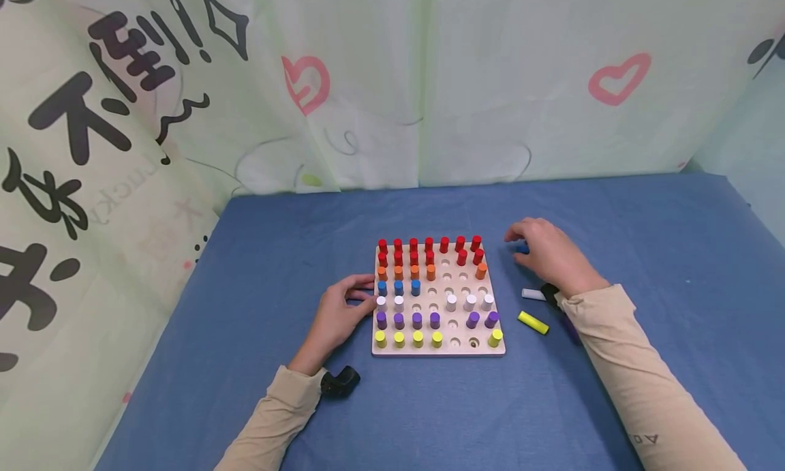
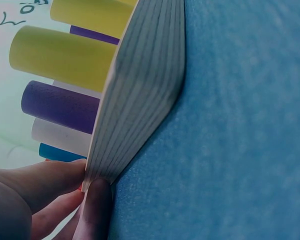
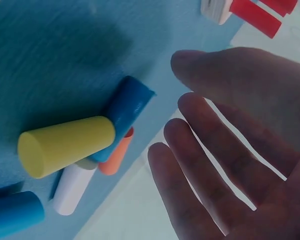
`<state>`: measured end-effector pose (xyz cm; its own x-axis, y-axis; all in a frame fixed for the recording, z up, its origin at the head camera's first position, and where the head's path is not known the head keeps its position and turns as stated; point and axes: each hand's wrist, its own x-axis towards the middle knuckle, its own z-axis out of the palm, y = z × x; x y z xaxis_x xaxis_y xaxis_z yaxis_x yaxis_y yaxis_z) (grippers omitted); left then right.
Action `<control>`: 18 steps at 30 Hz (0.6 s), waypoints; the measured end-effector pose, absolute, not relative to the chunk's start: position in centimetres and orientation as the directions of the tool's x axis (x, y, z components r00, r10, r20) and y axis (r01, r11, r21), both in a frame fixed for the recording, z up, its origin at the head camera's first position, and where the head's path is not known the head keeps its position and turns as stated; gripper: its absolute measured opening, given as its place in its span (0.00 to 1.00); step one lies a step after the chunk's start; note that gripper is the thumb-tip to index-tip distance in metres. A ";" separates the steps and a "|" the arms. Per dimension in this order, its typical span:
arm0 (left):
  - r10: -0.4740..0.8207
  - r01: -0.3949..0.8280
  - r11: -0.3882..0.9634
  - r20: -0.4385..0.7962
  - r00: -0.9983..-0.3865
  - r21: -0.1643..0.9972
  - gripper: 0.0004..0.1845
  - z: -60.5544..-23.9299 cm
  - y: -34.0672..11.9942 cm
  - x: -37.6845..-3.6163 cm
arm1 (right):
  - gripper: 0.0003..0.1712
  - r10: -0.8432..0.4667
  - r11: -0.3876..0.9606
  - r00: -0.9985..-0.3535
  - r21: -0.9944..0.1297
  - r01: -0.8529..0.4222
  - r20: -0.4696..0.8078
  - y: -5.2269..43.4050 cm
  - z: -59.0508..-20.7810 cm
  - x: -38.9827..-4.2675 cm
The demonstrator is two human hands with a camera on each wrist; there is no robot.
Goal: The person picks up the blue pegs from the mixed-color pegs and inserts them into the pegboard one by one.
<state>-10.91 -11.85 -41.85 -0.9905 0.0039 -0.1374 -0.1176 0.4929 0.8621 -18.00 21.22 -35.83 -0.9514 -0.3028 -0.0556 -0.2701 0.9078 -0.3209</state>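
Loosely extended left fingers [image 2: 50, 181] against a pegboard [image 2: 145, 75], right fingers [image 3: 190, 150] parted near a blue peg [image 3: 128, 102]

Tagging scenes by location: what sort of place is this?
Probably a small makeshift indoor workspace, perhaps a recording booth: a printed curtain stands right behind a blue-covered tabletop, with one pegboard set out on it.

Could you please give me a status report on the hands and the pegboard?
Left hand touching pegboard, left side. Right hand by loose pegs, holding nothing. Pegboard partly filled. No visible obstruction.
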 end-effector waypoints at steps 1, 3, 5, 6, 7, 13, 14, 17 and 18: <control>0.004 -0.118 0.493 -0.137 -0.991 0.862 0.23 -41.9 -11.8 -10.9 | 0.19 -0.302 0.909 -0.951 -0.319 -0.269 -0.058 21.3 -35.9 -18.0; 0.004 -0.118 0.493 -0.137 -0.991 0.862 0.23 -41.9 -11.9 -10.9 | 0.19 -0.299 0.912 -0.952 -0.313 -0.267 -0.060 21.4 -36.0 -18.0; 0.004 -0.117 0.490 -0.137 -0.991 0.864 0.23 -41.9 -11.9 -10.9 | 0.18 -0.300 0.913 -0.952 -0.307 -0.268 -0.061 21.5 -36.1 -18.0; 0.004 -0.118 0.488 -0.137 -0.991 0.865 0.23 -41.9 -11.9 -11.0 | 0.18 -0.302 0.913 -0.951 -0.306 -0.270 -0.062 21.6 -36.1 -18.1; 0.005 -0.118 0.488 -0.137 -0.991 0.865 0.23 -41.9 -11.9 -11.0 | 0.18 -0.303 0.914 -0.951 -0.304 -0.270 -0.064 21.7 -36.2 -18.1; 0.006 -0.116 0.491 -0.137 -0.991 0.864 0.23 -41.9 -11.9 -11.0 | 0.17 -0.302 0.921 -0.950 -0.281 -0.269 -0.081 21.9 -36.3 -18.4; 0.006 -0.117 0.492 -0.137 -0.990 0.863 0.23 -41.9 -11.9 -11.0 | 0.17 -0.299 0.923 -0.951 -0.277 -0.266 -0.084 21.9 -36.3 -18.5; 0.003 -0.118 0.492 -0.138 -0.990 0.863 0.23 -41.9 -11.9 -10.9 | 0.17 -0.297 0.927 -0.950 -0.268 -0.263 -0.095 22.0 -36.3 -18.5; 0.003 -0.116 0.494 -0.136 -0.991 0.862 0.23 -41.9 -11.9 -10.9 | 0.17 -0.295 0.928 -0.950 -0.266 -0.261 -0.098 22.1 -36.2 -18.5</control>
<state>-10.93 -11.86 -41.91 -0.9908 0.0031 -0.1356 -0.1164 0.4935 0.8619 -18.55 22.09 -36.24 -0.9504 -0.2955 -0.0976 -0.2611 0.9278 -0.2663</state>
